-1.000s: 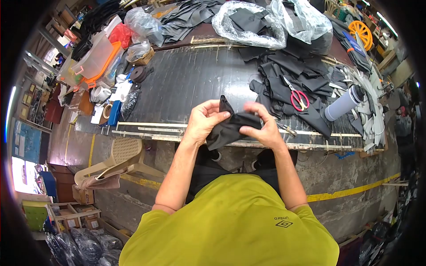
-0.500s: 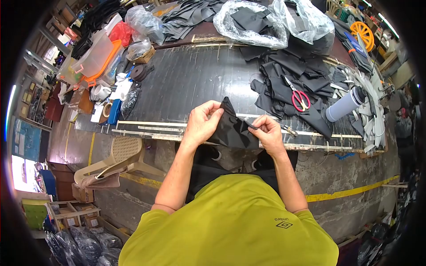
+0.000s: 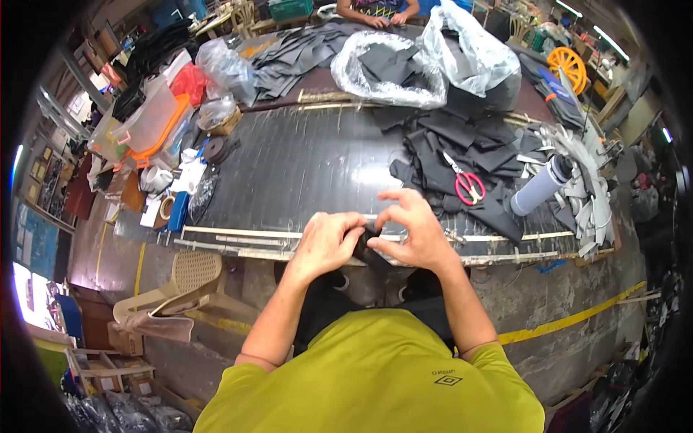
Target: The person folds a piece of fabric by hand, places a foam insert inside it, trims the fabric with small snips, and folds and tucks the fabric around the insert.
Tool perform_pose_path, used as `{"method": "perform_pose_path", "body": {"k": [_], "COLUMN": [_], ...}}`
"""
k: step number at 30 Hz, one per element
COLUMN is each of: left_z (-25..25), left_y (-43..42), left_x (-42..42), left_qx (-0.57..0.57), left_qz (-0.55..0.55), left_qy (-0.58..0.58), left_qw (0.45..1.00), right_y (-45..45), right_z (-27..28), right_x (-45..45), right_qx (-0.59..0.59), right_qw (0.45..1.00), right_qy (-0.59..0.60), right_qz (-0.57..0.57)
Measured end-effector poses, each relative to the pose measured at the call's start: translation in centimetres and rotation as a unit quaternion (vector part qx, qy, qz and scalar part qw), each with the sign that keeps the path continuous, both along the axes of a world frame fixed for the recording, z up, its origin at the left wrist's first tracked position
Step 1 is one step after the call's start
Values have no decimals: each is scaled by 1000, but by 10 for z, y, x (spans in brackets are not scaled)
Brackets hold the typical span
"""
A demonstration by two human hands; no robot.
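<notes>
A piece of black fabric (image 3: 371, 254) hangs bunched at the near edge of the table, much of it hidden by my fingers. My left hand (image 3: 326, 244) pinches it between thumb and fingers. Close on its right, my right hand (image 3: 413, 234) has its thumb and fingers spread apart, the thumb tip beside the fabric; whether it touches is hard to see. Beyond my right hand, red-handled scissors (image 3: 469, 187) lie on a heap of dark fabric pieces (image 3: 462, 137).
A grey-blue bottle (image 3: 540, 186) stands right, beside pale strips (image 3: 592, 209). Plastic bags (image 3: 390, 94) of fabric sit at the back. Left are clear bins (image 3: 155, 119), tape (image 3: 166, 208) and a plastic chair (image 3: 195, 274). Another person's hands (image 3: 386, 20) show across the table.
My right hand has let go of the fabric and spread its fingers. The fabric, stretched between both hands before, is now bunched at my left hand. The view has tilted up, showing another person.
</notes>
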State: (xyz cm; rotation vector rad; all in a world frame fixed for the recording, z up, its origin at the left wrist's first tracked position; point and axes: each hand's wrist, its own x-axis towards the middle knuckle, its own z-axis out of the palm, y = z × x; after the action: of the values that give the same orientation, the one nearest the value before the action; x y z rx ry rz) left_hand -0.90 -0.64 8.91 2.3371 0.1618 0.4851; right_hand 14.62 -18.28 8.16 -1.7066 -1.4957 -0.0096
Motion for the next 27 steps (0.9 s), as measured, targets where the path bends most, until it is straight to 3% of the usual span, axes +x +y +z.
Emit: {"method": "perform_pose_path", "body": {"k": [2, 7, 10, 14, 16, 18, 20, 24, 27], "left_z": [-9, -21, -33, -70, -97, -131, -155, -166, -167], "left_y": [-2, -9, -15, -17, -18, -11, -3, 1, 4], "left_x": [2, 3, 5, 17, 25, 33, 38, 42, 42], "left_qx": [2, 38, 0, -27, -50, -8, 42, 48, 47], "left_qz": [9, 14, 32, 64, 83, 115, 150, 170, 165], "left_qy": [-19, -42, -46, -82, -77, -87, -76, -39, -24], "left_qw": [1000, 998, 998, 994, 992, 989, 985, 983, 985], "right_y": [0, 5, 4, 4, 10, 21, 41, 81, 108], "right_z": [-1, -16, -21, -35, -25, -2, 10, 60, 75], "right_x": [0, -3, 3, 30, 47, 77, 123, 234, 326], "right_qx": [-42, -12, -14, -44, -40, -71, 47, 148, 161], "right_qw": [999, 999, 966, 982, 958, 953, 953, 961, 910], "right_qy": [6, 44, 251, 169, 270, 293, 299, 220, 346], "right_qz": [9, -13, 62, 76, 86, -23, -21, -74, -160]}}
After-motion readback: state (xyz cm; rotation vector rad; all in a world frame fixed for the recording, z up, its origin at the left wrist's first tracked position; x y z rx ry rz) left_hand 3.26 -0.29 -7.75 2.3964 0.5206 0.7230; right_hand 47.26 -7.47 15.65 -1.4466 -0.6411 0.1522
